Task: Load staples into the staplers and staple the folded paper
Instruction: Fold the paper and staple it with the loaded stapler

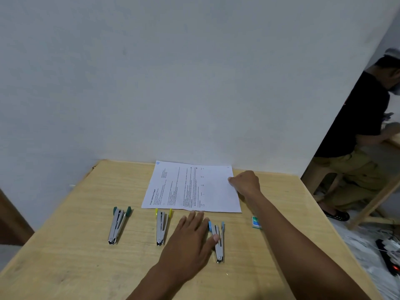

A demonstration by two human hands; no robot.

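Note:
A printed sheet of paper (pixel 190 187) lies flat at the far middle of the wooden table (pixel 65 256). In front of it three staplers lie swung open in a row: green (pixel 118 224), yellow (pixel 162 227), blue (pixel 218 241). My left hand (pixel 192 237) lies flat between the yellow and blue staplers, fingers straight toward the paper's near edge, thumb touching the blue stapler. My right hand (pixel 245 184) has its fingers curled at the paper's right edge and pinches it. A small green and white staple box (pixel 256 222) sits partly hidden behind my right forearm.
The table stands against a white wall (pixel 173 83). To the right, beyond the table's edge, another person (pixel 357 137) sits at a wooden frame. A power strip with cables (pixel 389 258) lies on the floor at the right.

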